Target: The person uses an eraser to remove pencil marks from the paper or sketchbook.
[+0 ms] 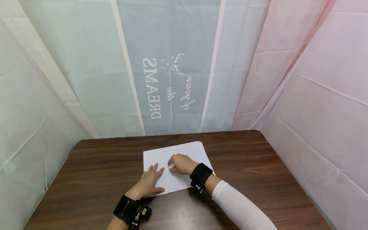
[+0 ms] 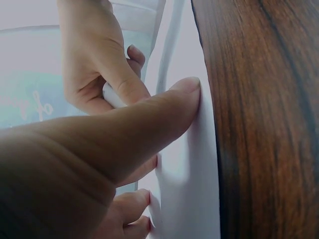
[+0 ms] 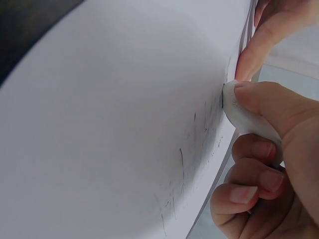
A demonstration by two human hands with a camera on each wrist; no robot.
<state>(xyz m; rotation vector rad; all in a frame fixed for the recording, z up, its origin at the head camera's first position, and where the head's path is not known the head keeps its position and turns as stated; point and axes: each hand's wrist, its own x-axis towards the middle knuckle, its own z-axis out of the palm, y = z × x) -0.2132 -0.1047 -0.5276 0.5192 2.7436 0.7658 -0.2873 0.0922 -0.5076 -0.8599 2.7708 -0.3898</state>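
A sheet of white paper [image 1: 184, 150] lies slightly askew on the table. My left hand [image 1: 148, 183] rests on its left part with fingers spread, and the thumb presses near the front edge. On the middle of the sheet, my right hand [image 1: 182, 164] pinches a white eraser [image 3: 249, 117] between thumb and curled fingers. One rounded end of the eraser touches the paper in the right wrist view. Thin dark streaks and specks [image 3: 182, 164], perhaps pencil marks or rubbings, dot the sheet beside it. Much of the eraser is hidden by the fingers.
The dark wood-grain table [image 1: 100, 172] reaches out on all sides of the paper. Behind it hangs a pale blue cloth [image 1: 169, 38] with mirrored lettering, and light cloth walls [image 1: 325, 95] close in both sides. Each wrist wears a black strap [image 1: 201, 174] with a camera.
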